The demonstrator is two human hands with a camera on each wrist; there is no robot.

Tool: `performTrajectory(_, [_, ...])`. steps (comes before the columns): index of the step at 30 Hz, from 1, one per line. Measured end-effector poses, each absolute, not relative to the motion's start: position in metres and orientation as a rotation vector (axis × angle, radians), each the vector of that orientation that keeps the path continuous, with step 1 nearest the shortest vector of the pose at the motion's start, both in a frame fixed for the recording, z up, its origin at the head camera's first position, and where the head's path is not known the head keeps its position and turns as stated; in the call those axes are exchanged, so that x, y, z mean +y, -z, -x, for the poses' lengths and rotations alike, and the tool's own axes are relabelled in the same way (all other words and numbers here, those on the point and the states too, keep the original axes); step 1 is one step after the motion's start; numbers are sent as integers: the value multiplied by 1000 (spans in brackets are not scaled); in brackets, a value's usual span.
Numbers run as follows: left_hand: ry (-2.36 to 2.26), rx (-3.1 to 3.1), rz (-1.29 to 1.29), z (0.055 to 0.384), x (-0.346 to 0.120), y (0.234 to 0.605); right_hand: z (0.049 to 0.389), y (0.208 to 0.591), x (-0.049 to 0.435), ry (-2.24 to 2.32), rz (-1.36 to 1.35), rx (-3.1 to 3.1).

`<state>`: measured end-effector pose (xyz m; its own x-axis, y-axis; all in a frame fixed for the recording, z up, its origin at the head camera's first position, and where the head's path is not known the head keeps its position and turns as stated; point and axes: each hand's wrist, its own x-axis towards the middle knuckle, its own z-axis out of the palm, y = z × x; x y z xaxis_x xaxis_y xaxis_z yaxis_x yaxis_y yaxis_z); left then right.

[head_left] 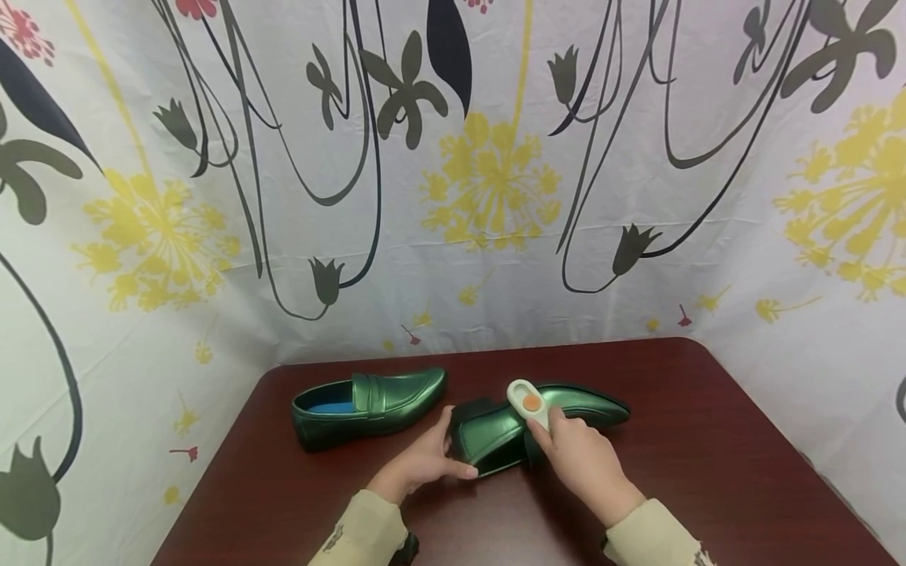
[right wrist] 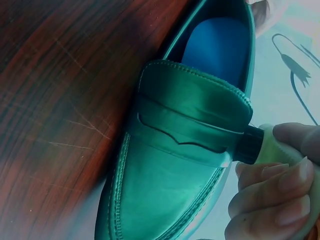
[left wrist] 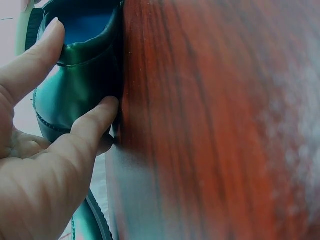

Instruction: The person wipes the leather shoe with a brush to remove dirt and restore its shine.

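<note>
Taking 12 o'clock as straight away from you in the head view, the green shoe (head_left: 491, 432) you are handling lies at about 2 to 3 o'clock from your left hand (head_left: 425, 460) and 10 o'clock from your right hand (head_left: 583, 460). Your left hand grips its heel, thumb by the opening, while your right hand pinches a pale brush (head_left: 531, 403) whose dark bristles (right wrist: 248, 145) meet the shoe's side beside the strap. The next stroke probably turns on that contact, with your left hand nearer the heel and your right nearer the toe. The shoe's long axis runs from 9 toward 3 o'clock, toe just short of 3, tipped so its opening faces 6 (whether it fully rests on the tabletop (head_left: 708, 440), you can't tell). The other shoe (head_left: 396, 405) stands upright at 10 o'clock from your left hand.
</note>
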<state>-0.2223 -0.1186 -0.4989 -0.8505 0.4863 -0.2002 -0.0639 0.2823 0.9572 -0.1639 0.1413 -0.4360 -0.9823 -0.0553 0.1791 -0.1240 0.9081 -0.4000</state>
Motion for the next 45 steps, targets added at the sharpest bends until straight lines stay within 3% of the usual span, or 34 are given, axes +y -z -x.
performTrajectory(45, [-1629,2095,-465,224,-118,503,151,456,78,-417,-387,-2805])
